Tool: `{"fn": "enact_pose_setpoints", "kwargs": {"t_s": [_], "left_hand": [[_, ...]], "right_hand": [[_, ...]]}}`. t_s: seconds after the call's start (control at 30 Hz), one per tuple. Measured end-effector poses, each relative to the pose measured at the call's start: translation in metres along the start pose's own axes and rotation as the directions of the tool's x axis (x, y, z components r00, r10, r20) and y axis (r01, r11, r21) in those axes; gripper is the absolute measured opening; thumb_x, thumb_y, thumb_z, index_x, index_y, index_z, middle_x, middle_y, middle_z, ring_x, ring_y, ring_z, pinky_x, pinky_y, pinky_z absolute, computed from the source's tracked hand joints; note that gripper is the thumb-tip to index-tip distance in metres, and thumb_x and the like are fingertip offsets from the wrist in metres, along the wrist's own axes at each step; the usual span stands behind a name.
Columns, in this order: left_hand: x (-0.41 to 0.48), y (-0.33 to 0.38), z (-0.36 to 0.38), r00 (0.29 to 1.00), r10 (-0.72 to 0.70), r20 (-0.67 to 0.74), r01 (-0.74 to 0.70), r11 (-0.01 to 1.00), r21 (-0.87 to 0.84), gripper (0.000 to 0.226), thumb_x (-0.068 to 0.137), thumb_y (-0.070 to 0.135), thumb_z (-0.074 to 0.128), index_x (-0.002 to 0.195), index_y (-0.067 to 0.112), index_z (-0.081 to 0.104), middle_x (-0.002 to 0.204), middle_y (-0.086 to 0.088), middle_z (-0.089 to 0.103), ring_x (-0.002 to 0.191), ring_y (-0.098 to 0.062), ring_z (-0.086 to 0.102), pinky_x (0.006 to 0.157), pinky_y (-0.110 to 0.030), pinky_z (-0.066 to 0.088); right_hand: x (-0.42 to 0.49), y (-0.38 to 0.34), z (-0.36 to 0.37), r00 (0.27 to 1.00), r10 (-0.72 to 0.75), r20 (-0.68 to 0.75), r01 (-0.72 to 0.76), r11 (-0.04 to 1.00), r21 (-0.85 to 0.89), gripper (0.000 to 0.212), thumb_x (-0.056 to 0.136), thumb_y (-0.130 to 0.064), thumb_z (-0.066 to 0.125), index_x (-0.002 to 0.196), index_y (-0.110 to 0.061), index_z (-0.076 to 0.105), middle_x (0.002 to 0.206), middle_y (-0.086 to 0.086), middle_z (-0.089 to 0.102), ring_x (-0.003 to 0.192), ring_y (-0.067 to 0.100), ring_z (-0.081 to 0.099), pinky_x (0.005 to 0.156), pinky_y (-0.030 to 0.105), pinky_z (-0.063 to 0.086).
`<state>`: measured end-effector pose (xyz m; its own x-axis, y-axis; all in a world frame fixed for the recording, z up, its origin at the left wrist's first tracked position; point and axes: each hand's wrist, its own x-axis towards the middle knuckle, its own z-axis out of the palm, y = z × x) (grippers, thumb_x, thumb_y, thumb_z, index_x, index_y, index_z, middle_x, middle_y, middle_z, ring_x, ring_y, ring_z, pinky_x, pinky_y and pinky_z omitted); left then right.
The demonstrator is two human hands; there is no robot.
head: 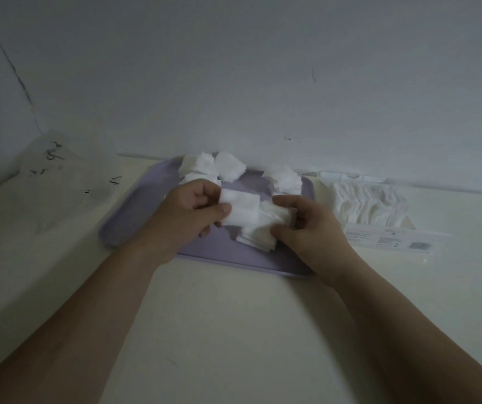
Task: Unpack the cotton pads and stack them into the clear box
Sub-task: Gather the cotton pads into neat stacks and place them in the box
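Over the middle of the tray (134,225), the left hand (188,212) pinches a few cotton pads (241,209); the right hand (311,228) grips a pile (258,237) beside them; the clear box (370,205) lies past the right edge, nearer the right hand.

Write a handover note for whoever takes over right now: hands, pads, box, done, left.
The left hand grips a few cotton pads; the right hand holds a small stack on the lilac tray. Other heaps lie at the tray's back. The clear box, right of the tray, already holds pads.
Done: pads unpacked, part boxed.
Left: gather the tray's pads and stack them in the box.
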<state>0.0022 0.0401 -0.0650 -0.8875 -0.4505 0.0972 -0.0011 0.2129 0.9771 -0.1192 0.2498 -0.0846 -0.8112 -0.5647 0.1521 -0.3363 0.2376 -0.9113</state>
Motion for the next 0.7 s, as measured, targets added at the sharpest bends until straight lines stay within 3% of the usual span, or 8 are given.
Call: {"fn": "enact_pose_setpoints", "kwargs": {"t_s": [0.07,0.17,0.33,0.5,0.63,0.7], "left_hand": [[0.000,0.001,-0.002,0.999,0.006,0.045,-0.003,0.998,-0.061,0.013,0.094,-0.002,0.068,0.089,0.009,0.064,0.072,-0.007,0.066,0.060,-0.013,0.055,0.049,-0.023,0.040],[-0.006,0.000,0.008,0.988,-0.034,0.150,0.024,0.997,0.069,0.008,0.092,0.002,0.073,0.098,0.004,0.068,0.072,-0.003,0.069,0.058,-0.010,0.056,0.051,-0.019,0.043],[-0.007,-0.001,0.021,0.995,-0.039,0.089,0.026,0.991,0.134,0.010,0.088,0.008,0.079,0.093,0.013,0.073,0.075,-0.001,0.076,0.061,-0.002,0.065,0.055,-0.010,0.045],[-0.009,0.000,0.027,0.999,-0.039,0.037,0.033,0.989,0.144,0.009,0.089,0.009,0.078,0.091,0.007,0.070,0.072,-0.002,0.073,0.055,-0.001,0.062,0.047,-0.009,0.041],[-0.008,0.001,0.027,0.997,-0.075,0.033,0.070,0.990,0.123,0.009,0.091,0.011,0.076,0.089,0.011,0.068,0.074,-0.005,0.074,0.058,-0.004,0.065,0.047,-0.011,0.041],[-0.006,0.001,0.025,0.995,-0.093,0.037,0.089,0.991,0.103,0.007,0.092,0.015,0.076,0.091,0.014,0.069,0.075,-0.005,0.074,0.061,-0.007,0.064,0.049,-0.020,0.041]], "right_hand": [[0.001,0.001,0.000,1.000,0.004,-0.009,-0.003,1.000,0.011,0.050,0.083,-0.004,0.078,0.123,-0.030,0.068,0.116,-0.006,0.074,0.105,0.012,0.071,0.104,0.038,0.055],[0.000,0.001,0.000,1.000,0.000,-0.002,0.000,1.000,0.023,0.050,0.082,-0.004,0.078,0.119,-0.034,0.068,0.115,-0.007,0.075,0.105,0.010,0.072,0.103,0.036,0.056],[-0.002,0.001,0.001,1.000,-0.026,0.017,0.025,0.999,0.022,0.049,0.082,-0.002,0.077,0.120,-0.032,0.069,0.116,-0.007,0.075,0.103,0.009,0.072,0.098,0.030,0.056],[-0.002,-0.001,0.001,0.999,-0.042,0.024,0.042,0.999,0.017,0.049,0.082,-0.003,0.077,0.121,-0.031,0.070,0.118,-0.009,0.075,0.103,0.006,0.073,0.097,0.027,0.056],[-0.003,-0.001,0.000,0.999,-0.036,0.008,0.036,0.999,0.031,0.048,0.084,-0.003,0.075,0.122,-0.031,0.069,0.114,-0.008,0.076,0.100,0.008,0.073,0.096,0.029,0.058],[-0.002,0.000,0.000,0.999,-0.038,-0.010,0.039,0.999,0.029,0.047,0.084,-0.005,0.076,0.123,-0.030,0.069,0.112,-0.007,0.076,0.099,0.009,0.074,0.097,0.032,0.058]]}}
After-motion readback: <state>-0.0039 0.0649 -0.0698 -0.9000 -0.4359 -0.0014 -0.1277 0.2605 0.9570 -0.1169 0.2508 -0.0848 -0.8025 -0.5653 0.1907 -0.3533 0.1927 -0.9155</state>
